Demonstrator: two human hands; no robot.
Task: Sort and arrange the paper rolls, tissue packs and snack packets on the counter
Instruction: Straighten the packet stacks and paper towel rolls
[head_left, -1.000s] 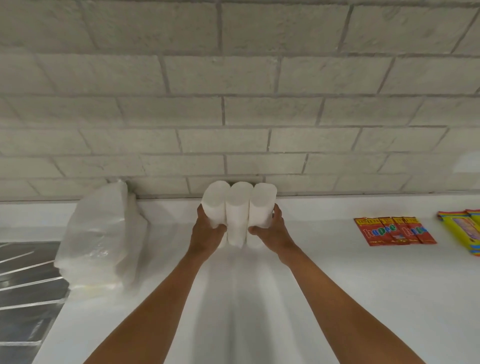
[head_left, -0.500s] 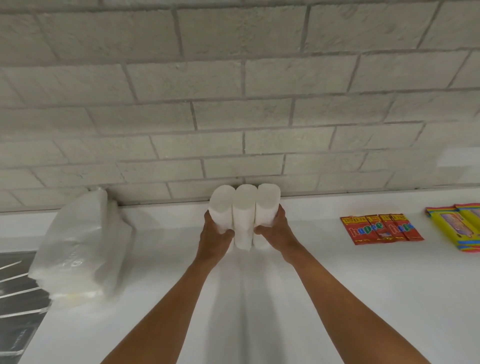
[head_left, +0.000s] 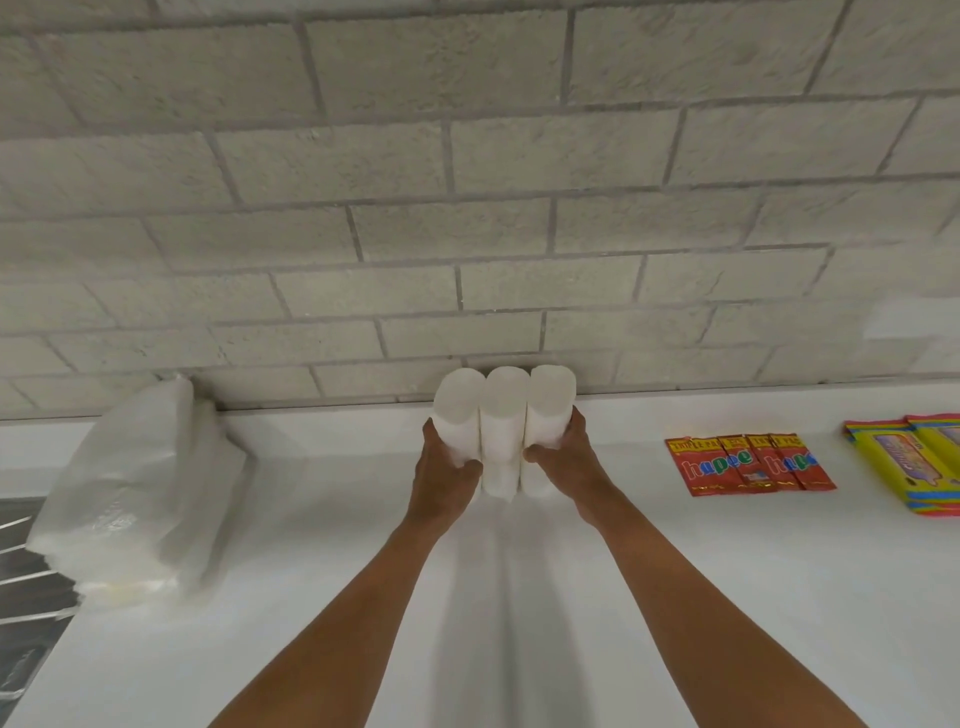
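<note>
Three white paper rolls stand upright side by side near the back of the white counter, close to the brick wall. My left hand grips the left roll, thumb across its front. My right hand grips the right roll the same way, so the row is squeezed between both hands. A stack of tissue packs in clear plastic lies at the left. Red snack packets lie in a row at the right, and yellow snack packets lie beyond them at the frame edge.
A grey brick wall rises straight behind the counter. A dark sink with a metal rack sits at the far left, next to the tissue packs. Bare counter lies between my arms and the red packets.
The rolls and both hands have kept their hold. The view has shifted, so the tissue packs sit further left and the snack packets further into frame.
</note>
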